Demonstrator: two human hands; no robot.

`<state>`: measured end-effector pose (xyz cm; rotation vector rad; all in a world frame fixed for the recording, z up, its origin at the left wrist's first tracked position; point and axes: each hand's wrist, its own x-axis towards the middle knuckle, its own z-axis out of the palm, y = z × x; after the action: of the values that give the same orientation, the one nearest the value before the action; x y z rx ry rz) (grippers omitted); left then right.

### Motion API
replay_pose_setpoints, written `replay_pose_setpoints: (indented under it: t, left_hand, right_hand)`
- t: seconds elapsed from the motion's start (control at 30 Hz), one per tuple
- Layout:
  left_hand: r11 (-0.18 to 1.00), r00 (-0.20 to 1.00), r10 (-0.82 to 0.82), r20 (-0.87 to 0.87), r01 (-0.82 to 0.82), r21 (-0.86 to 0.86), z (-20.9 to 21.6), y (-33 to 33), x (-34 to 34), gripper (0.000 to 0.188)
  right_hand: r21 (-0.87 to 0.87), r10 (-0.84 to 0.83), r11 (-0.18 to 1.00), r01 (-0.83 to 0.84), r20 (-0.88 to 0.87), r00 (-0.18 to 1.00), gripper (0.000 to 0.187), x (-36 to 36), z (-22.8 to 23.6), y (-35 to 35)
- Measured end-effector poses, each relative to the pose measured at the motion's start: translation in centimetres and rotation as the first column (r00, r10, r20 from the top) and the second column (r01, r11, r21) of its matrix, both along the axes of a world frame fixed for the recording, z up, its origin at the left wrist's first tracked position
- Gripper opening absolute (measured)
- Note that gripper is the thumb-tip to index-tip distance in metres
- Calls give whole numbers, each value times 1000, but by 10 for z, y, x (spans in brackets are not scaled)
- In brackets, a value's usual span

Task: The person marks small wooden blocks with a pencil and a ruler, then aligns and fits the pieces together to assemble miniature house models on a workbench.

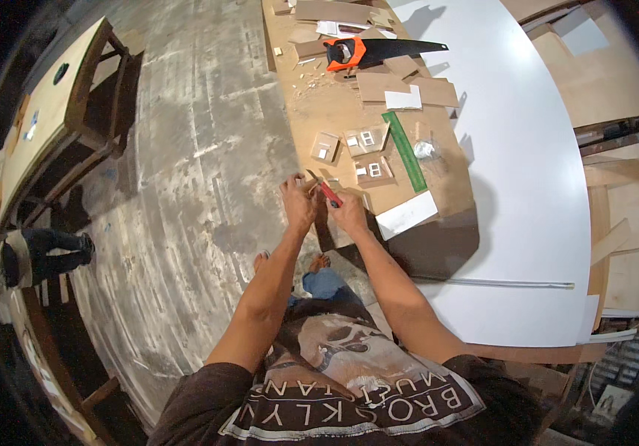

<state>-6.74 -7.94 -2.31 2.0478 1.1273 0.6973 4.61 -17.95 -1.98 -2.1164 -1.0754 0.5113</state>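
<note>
My right hand [348, 213] is closed around a red-handled utility knife [330, 195], its blade pointing up and left toward my left hand. The fingers of my left hand [299, 202] are pinched together beside the blade; what they hold is too small to make out. Both hands meet at the workbench's left edge. Just beyond them lie small wooden panels, one at the left [325, 147], one behind [367, 139] and one nearer [374, 172], each bearing white frame-like pieces. A green ruler [406, 153] lies right of these panels, and a white rectangular piece [406, 215] sits at the bench's near end.
An orange-handled handsaw [390, 52] lies farther up the bench among wood offcuts [379, 87] and shavings. Crumpled clear plastic [425, 150] is right of the ruler. A large white sheet [517, 201] extends along the right. At far left, another person [29, 253] is near a wooden table [48, 97].
</note>
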Motion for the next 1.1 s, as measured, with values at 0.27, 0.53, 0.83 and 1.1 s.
replay_pose_setpoints:
  t: [0.27, 0.53, 0.83, 1.1]
  left_hand:
    - [971, 989, -114, -89, 130, 199, -10, 7, 19, 19]
    - [984, 996, -87, 11, 84, 156, -14, 15, 21, 18]
    - [975, 999, -31, -11, 33, 221, -16, 3, 29, 18]
    - [991, 989, 129, 78, -132, 30, -16, -19, -13, 14]
  right_hand:
    - [85, -87, 993, 83, 47, 995, 14, -14, 2, -2]
    - [120, -79, 990, 71, 63, 995, 16, -13, 9, 1]
    - [41, -98, 995, 96, 43, 994, 19, -9, -4, -2]
    - [65, -97, 993, 93, 48, 994, 25, -7, -2, -3]
